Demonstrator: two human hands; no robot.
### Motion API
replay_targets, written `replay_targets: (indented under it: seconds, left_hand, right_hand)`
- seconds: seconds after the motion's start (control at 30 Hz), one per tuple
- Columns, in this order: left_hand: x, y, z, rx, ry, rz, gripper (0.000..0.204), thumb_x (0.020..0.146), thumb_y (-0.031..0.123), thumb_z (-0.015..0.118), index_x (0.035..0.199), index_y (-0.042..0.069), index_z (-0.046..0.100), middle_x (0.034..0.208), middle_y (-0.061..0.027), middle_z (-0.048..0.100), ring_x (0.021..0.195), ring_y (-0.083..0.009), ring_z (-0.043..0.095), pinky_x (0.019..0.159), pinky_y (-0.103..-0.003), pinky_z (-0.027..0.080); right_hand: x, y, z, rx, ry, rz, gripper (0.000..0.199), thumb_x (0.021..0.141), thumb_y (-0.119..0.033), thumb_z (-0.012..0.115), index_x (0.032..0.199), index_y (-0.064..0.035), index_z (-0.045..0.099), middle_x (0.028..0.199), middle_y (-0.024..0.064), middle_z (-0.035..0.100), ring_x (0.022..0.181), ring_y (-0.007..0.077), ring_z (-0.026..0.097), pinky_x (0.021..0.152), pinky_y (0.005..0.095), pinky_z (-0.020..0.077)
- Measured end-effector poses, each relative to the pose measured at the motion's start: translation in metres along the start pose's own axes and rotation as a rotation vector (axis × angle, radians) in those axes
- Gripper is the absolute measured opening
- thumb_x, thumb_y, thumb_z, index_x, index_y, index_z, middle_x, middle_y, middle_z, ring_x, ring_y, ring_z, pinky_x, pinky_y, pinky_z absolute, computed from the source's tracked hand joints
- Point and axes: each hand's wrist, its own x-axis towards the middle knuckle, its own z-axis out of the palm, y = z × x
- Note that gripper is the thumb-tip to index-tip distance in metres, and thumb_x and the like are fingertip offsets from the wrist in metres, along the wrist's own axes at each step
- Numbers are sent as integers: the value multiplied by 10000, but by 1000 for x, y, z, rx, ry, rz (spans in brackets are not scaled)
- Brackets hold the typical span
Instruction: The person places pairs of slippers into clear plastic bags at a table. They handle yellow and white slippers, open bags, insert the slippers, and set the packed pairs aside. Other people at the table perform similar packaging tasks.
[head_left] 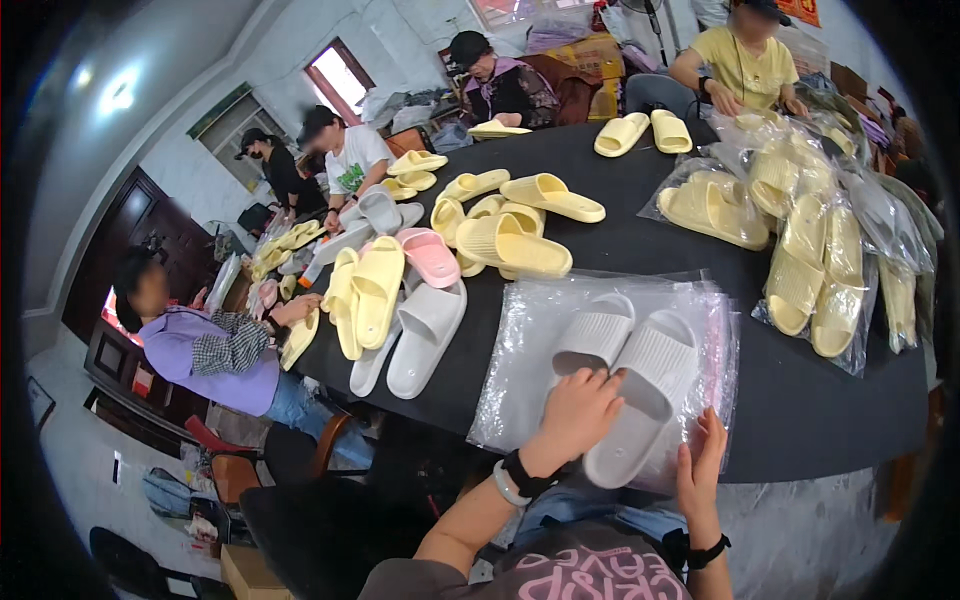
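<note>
A pair of light grey slippers (655, 358) with ribbed straps lies toes away from me, over clear plastic bags (515, 365) at the table's near edge. I cannot tell whether the slippers are inside the top bag or on it. My left hand (582, 415) is closed over the pair near the inner edges, fingers bent against the slippers; their tips are partly hidden. At the bags' right side, my right hand (703, 460) has its fingers stretched out and thumb apart, beside a pinkish strip (716, 345) along the bag edge.
Loose yellow slippers (512, 245), grey slippers (428, 335) and a pink slipper (430, 257) pile up left on the dark table (820, 420). Bagged yellow slippers (800, 250) heap at the right. Several people sit around; one in purple (220, 365) is at left. Chairs stand behind.
</note>
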Motion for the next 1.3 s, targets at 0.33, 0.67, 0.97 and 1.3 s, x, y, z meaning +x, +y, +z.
replay_targets:
  seconds: [0.33, 0.67, 0.97, 1.3]
  left_hand:
    - [-49, -187, -91, -31, 153, -360, 290, 884, 182, 699, 1138, 41, 690, 1062, -155, 701, 967, -357, 616, 892, -429, 469]
    - [7, -387, -203, -133, 351, -594, 314, 979, 231, 590, 1220, 51, 680, 961, -89, 737, 865, -136, 656, 805, -283, 499]
    - [-10, -460, -184, 190, 327, -684, 498, 849, 223, 658, 1290, -1, 604, 1215, -288, 636, 1150, -422, 604, 997, -444, 473]
    - [-60, -300, -96, 320, 177, -507, 786, 819, 474, 724, 1459, 112, 447, 1522, -240, 361, 1379, -460, 365, 1081, -641, 302]
  right_hand:
    - [2, -9, -1, -37, -71, 40, 606, 963, -130, 527, 1492, 56, 298, 1418, 243, 394, 1331, 369, 404, 1136, 432, 314]
    - [3, -8, 3, -111, -52, 76, 585, 962, -109, 530, 1479, 58, 313, 1402, 235, 406, 1292, 362, 451, 1127, 432, 338]
    - [3, -12, 4, -135, -41, 46, 566, 955, -86, 545, 1462, 58, 340, 1380, 247, 433, 1288, 377, 458, 1117, 440, 349]
    - [1, -10, 5, -249, -64, -9, 569, 936, -78, 573, 1449, 57, 366, 1384, 271, 438, 1277, 411, 442, 1109, 452, 338]
